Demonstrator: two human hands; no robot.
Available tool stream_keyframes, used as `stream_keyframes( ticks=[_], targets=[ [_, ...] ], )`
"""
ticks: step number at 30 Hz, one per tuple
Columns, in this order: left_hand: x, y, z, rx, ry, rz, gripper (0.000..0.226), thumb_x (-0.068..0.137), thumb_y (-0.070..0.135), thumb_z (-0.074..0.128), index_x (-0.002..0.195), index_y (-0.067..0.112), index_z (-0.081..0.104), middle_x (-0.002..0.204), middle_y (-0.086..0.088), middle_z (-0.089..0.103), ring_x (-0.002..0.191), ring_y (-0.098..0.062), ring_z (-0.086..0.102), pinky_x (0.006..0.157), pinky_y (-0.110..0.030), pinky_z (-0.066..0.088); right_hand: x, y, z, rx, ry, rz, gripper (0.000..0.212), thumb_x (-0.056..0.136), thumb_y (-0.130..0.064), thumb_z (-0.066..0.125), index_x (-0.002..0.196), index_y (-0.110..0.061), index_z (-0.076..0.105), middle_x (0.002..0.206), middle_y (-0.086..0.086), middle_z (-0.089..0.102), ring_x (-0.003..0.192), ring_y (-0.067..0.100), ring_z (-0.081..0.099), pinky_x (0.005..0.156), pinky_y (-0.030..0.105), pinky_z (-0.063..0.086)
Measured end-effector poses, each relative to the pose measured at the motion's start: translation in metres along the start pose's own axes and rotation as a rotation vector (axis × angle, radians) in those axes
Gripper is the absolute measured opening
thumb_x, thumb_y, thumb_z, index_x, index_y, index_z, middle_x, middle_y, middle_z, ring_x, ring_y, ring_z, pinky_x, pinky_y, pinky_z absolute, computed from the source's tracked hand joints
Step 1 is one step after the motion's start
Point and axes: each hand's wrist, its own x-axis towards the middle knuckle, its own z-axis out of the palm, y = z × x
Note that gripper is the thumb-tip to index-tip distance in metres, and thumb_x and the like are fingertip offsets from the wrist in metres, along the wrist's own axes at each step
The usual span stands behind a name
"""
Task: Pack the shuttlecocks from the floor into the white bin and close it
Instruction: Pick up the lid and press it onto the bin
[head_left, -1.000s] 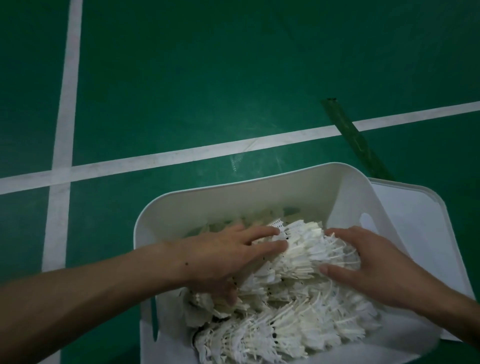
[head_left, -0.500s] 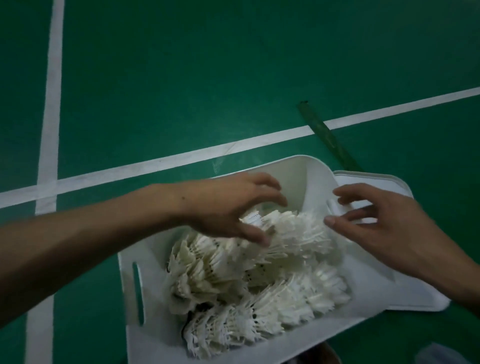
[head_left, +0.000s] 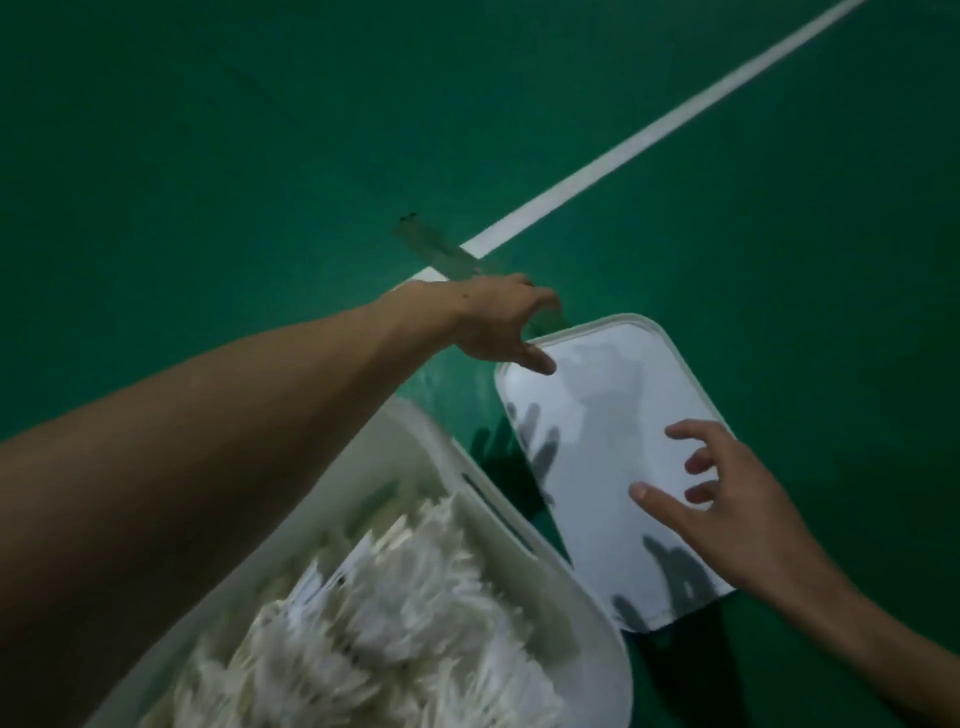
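Observation:
The white bin (head_left: 582, 597) sits at the bottom left, open and piled with white feather shuttlecocks (head_left: 374, 634). Its flat white lid (head_left: 608, 415) lies on the green floor just to the right of the bin. My left hand (head_left: 498, 325) reaches across the bin to the lid's far left corner, fingers touching its rim; a firm grip cannot be made out. My right hand (head_left: 727, 509) hovers over the near right part of the lid with fingers spread, holding nothing.
A white court line (head_left: 649, 140) runs diagonally across the green floor beyond the lid. A strip of dark green tape (head_left: 441, 249) crosses that line just past my left hand.
Both hands left the shuttlecock pile and moved right toward the lid. The view swung right, so the bin now sits at the bottom left.

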Motion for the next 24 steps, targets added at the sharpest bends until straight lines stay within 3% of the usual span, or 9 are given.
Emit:
stream_keyframes(
  ticks=[2,6,9,13,19,24],
  targets=[
    [0.035,0.003,0.007,0.028,-0.072,-0.013,0.082,0.082,0.058,0.061,0.147,0.020,0.027,0.148,-0.011,0.033,0.131,-0.031,0.040,0.108,-0.042,0.035,0.006,0.022,-0.005,-0.005,-0.007,0.094,0.063,0.071,-0.048,0.075,0.125,-0.037,0.044,0.103,-0.005,0.048,0.087,0.015,0.057,0.074,0.032,0.048],
    [0.084,0.004,0.027,0.045,-0.199,-0.035,0.085,0.082,0.060,0.059,0.149,0.024,0.021,0.153,-0.007,0.028,0.135,-0.030,0.036,0.111,-0.047,0.032,0.005,0.060,-0.009,-0.039,-0.084,0.238,0.070,0.077,-0.048,0.072,0.134,-0.037,0.032,0.125,0.007,0.044,0.092,0.007,0.049,0.065,0.017,0.038],
    [0.109,-0.002,0.039,0.030,-0.237,-0.080,0.086,0.079,0.060,0.061,0.148,0.026,0.021,0.152,-0.007,0.031,0.132,-0.031,0.039,0.109,-0.051,0.034,0.000,0.080,-0.004,-0.086,-0.182,0.345,0.075,0.079,-0.053,0.068,0.138,-0.043,0.023,0.135,0.010,0.036,0.098,0.008,0.041,0.078,0.024,0.035],
    [0.124,-0.011,0.057,-0.013,-0.296,-0.157,0.083,0.076,0.056,0.067,0.143,0.029,0.026,0.147,-0.010,0.036,0.122,-0.032,0.047,0.103,-0.054,0.039,0.002,0.095,0.006,-0.108,-0.235,0.449,0.083,0.078,-0.060,0.065,0.142,-0.048,0.012,0.132,0.010,0.026,0.096,0.019,0.047,0.088,0.029,0.039],
    [0.133,-0.002,0.060,-0.113,-0.209,-0.176,0.072,0.079,0.036,0.073,0.139,0.018,0.037,0.134,-0.011,0.049,0.111,-0.027,0.053,0.094,-0.039,0.044,0.025,0.090,0.021,-0.031,-0.158,0.399,0.090,0.079,-0.049,0.070,0.148,-0.032,0.015,0.138,0.006,0.021,0.110,0.022,0.046,0.099,0.030,0.038],
    [0.125,0.002,0.055,-0.081,-0.109,-0.216,0.091,0.077,0.040,0.075,0.147,0.026,0.018,0.136,-0.015,0.048,0.119,-0.035,0.047,0.102,-0.047,0.037,0.035,0.093,0.029,-0.001,-0.061,0.392,0.085,0.076,-0.042,0.073,0.144,-0.028,0.024,0.131,0.000,0.017,0.122,0.030,0.038,0.108,0.039,0.036]
  ],
)
